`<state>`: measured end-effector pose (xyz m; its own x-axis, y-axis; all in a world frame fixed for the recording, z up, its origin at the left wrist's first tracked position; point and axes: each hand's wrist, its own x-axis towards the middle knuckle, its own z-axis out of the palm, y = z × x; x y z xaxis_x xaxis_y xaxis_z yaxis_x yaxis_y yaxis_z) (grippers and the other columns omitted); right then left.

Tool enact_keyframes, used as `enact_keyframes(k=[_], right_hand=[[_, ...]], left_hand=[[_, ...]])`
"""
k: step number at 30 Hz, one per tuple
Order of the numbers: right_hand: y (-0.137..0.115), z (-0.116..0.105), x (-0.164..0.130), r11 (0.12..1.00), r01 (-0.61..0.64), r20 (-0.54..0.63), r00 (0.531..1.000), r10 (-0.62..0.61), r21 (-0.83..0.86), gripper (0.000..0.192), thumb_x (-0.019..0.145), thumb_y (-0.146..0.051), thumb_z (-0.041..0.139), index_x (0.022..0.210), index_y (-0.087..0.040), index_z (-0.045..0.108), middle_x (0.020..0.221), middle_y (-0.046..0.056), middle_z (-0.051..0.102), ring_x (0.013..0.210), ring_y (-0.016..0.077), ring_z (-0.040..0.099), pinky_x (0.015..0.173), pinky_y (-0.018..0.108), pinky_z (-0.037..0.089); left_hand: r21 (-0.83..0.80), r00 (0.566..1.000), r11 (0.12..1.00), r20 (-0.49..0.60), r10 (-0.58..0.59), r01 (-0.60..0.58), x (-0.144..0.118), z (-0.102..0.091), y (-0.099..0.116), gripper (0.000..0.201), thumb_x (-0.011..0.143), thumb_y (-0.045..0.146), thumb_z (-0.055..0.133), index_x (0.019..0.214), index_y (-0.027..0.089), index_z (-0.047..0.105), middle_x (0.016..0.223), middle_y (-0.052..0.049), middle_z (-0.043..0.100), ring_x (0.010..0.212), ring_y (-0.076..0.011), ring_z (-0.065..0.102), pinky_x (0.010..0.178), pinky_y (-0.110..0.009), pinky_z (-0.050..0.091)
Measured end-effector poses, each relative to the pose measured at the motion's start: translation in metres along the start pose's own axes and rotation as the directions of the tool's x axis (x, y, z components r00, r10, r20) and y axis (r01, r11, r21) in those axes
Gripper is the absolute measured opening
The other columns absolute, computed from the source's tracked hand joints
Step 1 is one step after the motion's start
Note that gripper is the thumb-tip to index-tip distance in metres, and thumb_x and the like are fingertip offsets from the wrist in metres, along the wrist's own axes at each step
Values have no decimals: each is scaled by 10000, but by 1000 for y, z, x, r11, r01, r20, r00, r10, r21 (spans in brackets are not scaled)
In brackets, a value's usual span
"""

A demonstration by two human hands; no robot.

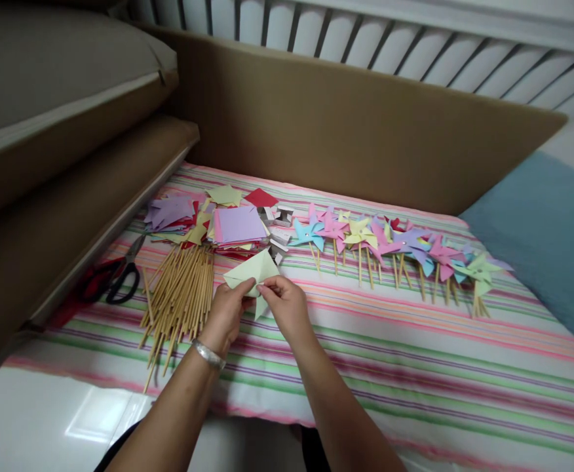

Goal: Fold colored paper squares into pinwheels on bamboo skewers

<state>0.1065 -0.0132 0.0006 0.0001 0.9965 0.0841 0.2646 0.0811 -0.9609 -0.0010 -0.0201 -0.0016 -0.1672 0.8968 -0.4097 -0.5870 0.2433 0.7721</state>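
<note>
Paper, pale green (253, 269), one folded sheet, held between both my hands just above the striped cloth (415, 354) spread on the bed; I log it as sitting directly ahead of the fingertips, its pointed upper edge slanting away and to the right, a lower corner poking down between the thumbs. Left hand (227, 313), bracelet at the wrist, pinches the near left edge; right hand (287, 303) pinches the near middle with thumb and forefinger closed on the sheet. Both are equally near, touching it. Wooden sticks (181, 295), a loose fan lying just beside my left hand, long axes running away from me. Scissors (113, 275), red and black handles, further left at the cloth's edge. Cut paper squares (235, 224), a mixed stack of purple, yellow and red, just beyond the held sheet. Finished pinwheels (395, 246), a row on sticks, stretching off to the right, well apart from my hands. Cardboard panel (346, 131) standing behind. No containers in view.
</note>
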Motion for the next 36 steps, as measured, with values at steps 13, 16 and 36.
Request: enact_keyframes(k=[13,16,36], right_hand=[[2,0,3,997,-75,-64,995,76,5,125,653,-311,614,646,-187,605,603,-5,620,564,144,557,548,251,436],[1,0,4,997,-79,-72,994,79,-10,108,657,-293,599,634,-187,604,600,-2,626,565,147,562,552,257,443],[-6,-27,13,991,-56,-143,989,39,-122,325,646,-270,647,963,-196,635,918,63,664,876,215,612,755,347,484]], left_hand=[[-10,999,1000,47,-14,14,-4,0,-1,288,560,261,766,795,123,673,696,-26,672,596,-120,586,519,-221,465],[-21,997,1000,81,-14,15,-6,2,1,280,576,261,758,813,136,679,734,-26,686,626,-120,598,548,-220,466],[115,999,993,6,35,-36,0,1,-1,399,530,178,739,922,130,679,843,-93,726,686,-213,660,587,-307,519]])
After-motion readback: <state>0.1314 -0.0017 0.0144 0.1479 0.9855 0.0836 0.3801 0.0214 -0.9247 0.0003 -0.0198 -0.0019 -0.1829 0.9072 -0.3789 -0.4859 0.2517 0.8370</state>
